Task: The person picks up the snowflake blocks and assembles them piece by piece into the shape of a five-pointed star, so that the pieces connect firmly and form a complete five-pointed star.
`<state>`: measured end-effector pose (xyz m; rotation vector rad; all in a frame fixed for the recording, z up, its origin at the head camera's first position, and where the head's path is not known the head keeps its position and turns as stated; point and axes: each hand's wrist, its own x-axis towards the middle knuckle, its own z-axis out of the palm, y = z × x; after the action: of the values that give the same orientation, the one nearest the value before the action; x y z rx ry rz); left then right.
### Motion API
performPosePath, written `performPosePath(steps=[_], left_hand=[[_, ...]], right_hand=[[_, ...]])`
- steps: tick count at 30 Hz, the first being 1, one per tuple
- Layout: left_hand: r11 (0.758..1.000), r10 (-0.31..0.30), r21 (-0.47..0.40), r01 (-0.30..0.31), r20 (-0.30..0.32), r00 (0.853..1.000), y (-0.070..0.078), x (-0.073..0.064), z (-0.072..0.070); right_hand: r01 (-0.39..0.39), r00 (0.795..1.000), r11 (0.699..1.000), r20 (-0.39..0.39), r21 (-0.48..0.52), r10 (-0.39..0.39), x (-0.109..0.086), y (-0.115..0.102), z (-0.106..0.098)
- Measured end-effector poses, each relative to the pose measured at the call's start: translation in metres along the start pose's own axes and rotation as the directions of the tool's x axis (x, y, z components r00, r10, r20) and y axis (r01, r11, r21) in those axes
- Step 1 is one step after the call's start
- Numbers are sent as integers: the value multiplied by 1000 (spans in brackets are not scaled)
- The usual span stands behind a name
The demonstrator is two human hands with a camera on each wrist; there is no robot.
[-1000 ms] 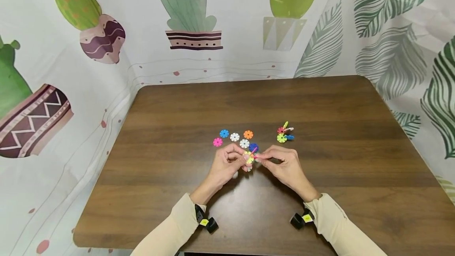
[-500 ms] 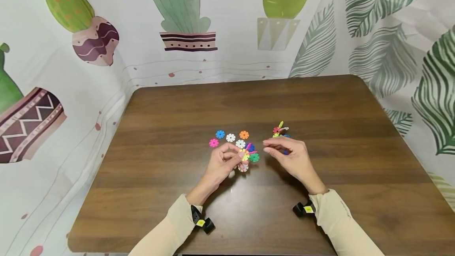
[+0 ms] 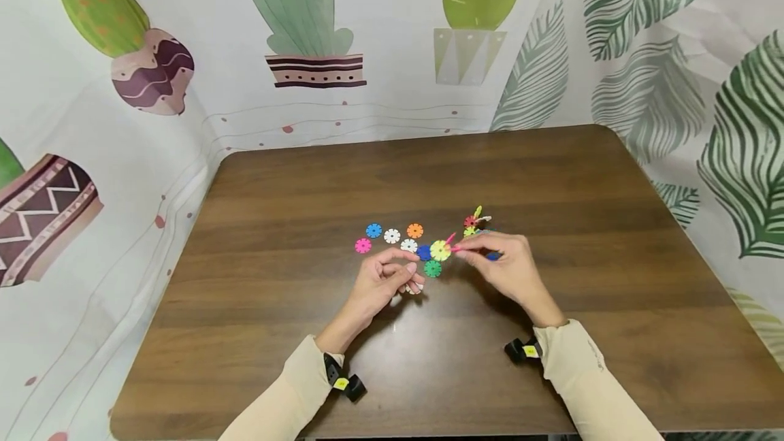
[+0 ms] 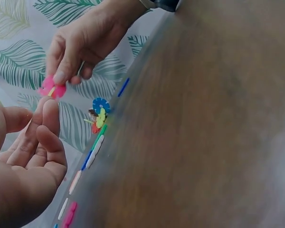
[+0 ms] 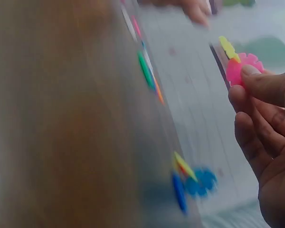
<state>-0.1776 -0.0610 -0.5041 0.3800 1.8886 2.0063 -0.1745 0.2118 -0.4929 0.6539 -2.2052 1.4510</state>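
Between thumb and fingers, my right hand [image 3: 505, 264] pinches a pink notched disc [image 5: 235, 75] that belongs to a small joined cluster. A yellow notched disc [image 3: 440, 250] of that cluster faces up, slotted against the pink ones. My left hand [image 3: 382, 279] holds nothing; its thumb stands apart from loosely bent fingers, just left of the cluster. Beneath the left fingertips a white disc [image 3: 416, 289] is partly hidden. On the table close by lie a green disc [image 3: 432, 269] and a dark blue disc [image 3: 423, 252].
Farther left lie loose notched discs: blue [image 3: 373, 231], pink [image 3: 363, 245], white [image 3: 392, 236] and orange [image 3: 414, 231]. Behind the right hand stands another joined cluster [image 3: 469, 222], partly covered. One more dark blue disc [image 3: 493, 256] shows beside that hand. The brown table [image 3: 275, 359] meets a printed backdrop.
My right hand first left the cluster in the left hand, then took hold of its pink disc. The left hand has let go, and the cluster has moved right.
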Motion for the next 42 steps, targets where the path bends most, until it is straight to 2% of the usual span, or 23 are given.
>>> performPosePath(steps=[3, 6, 8, 11, 13, 15, 17, 20, 22, 23, 25, 27, 28, 29, 30, 32, 34, 37, 39, 42], left_hand=[[1000, 4, -9, -4, -19, 1000, 0, 0, -2], [1000, 13, -6, -14, -30, 999, 1, 0, -3], [1000, 20, -2, -20, -34, 999, 2, 1, -4], [1000, 24, 14, -23, -41, 999, 3, 0, -4], [999, 29, 34, -27, -55, 998, 5, 0, -5], [998, 38, 58, -34, -70, 997, 8, 1, -6], [997, 40, 75, -34, -89, 995, 10, 2, -8], [995, 43, 98, -32, -111, 993, 14, 4, -15], [994, 49, 105, -33, -146, 988, 18, 6, -24], [994, 58, 104, -41, -171, 984, 20, 6, -29], [993, 83, 106, -60, -228, 970, 23, 8, -40], [990, 115, 105, -90, -270, 956, 23, 8, -50], [988, 127, 115, -99, -270, 954, 22, 8, -54], [985, 138, 134, -106, -256, 957, 20, 8, -59], [981, 144, 159, -109, -226, 964, 19, 7, -62], [966, 154, 226, -121, -130, 980, 16, 5, -69], [945, 155, 294, -143, -20, 988, 12, 3, -76], [912, 157, 369, -180, 92, 983, 7, 0, -86], [890, 145, 416, -186, 129, 981, 4, 0, -91], [851, 98, 493, -180, 189, 977, -1, -1, -93]], right_hand=[[-59, 990, 998, -127, -29, 55, 4, 6, -21], [-178, 957, 978, -252, -111, 146, 6, 10, -43], [-285, 931, 931, -295, -229, 213, 5, 12, -55], [-419, 902, 815, -286, -401, 324, 4, 15, -67], [-477, 879, 743, -260, -469, 400, 2, 18, -70], [-518, 853, 702, -240, -489, 463, 1, 21, -71], [-545, 833, 680, -229, -490, 503, 0, 24, -71], [-584, 805, 666, -226, -464, 548, 0, 22, -72], [-592, 801, 679, -232, -434, 551, 0, 18, -74], [-589, 806, 697, -232, -409, 544, 1, 15, -75], [-568, 823, 753, -197, -332, 533, 2, 12, -76], [-512, 858, 823, -112, -247, 501, 2, 13, -74], [-494, 868, 846, -51, -201, 494, 2, 15, -72], [-490, 867, 858, 17, -154, 498, 3, 17, -70], [-497, 858, 860, 87, -117, 507, 3, 20, -67], [-530, 823, 846, 201, -65, 531, 2, 23, -62], [-573, 783, 819, 271, -37, 560, 0, 25, -57], [-623, 743, 782, 318, 7, 589, -3, 28, -52], [-639, 731, 769, 325, 17, 600, -5, 29, -51], [-653, 724, 757, 315, 23, 614, -8, 31, -51]])
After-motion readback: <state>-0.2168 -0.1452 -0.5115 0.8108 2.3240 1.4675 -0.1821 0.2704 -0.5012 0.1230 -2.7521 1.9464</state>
